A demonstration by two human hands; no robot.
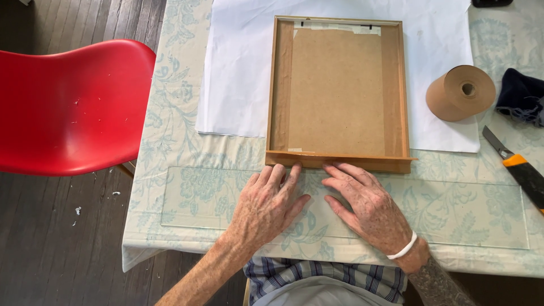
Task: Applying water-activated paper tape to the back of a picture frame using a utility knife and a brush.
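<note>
Wooden picture frame [338,90] lies face down at mid-table, brown backing board up, resting on a white paper sheet [238,68]; its near rail overhangs the sheet toward the table's near edge. Pale tape strip along the frame's far rail.

Left hand [266,207]: palm down, fingers loosely spread, flat on a clear glass pane [187,198] that lies along the near edge of the floral tablecloth [164,113]. Fingertips touch the frame's near rail, left of centre. Nothing pinched.

Right hand [368,204]: palm down, fingers held close together and angled toward the left, tips at the near rail just beside the left hand's fingertips. White band on the wrist. Nothing gripped.

Roll of brown paper tape [460,92] on its side toward the right edge, partly on the paper sheet. Utility knife [518,167], orange and black, blade out, near the right edge. Dark cloth [521,96] beyond the roll. Red chair [68,107] off the table's left edge.
</note>
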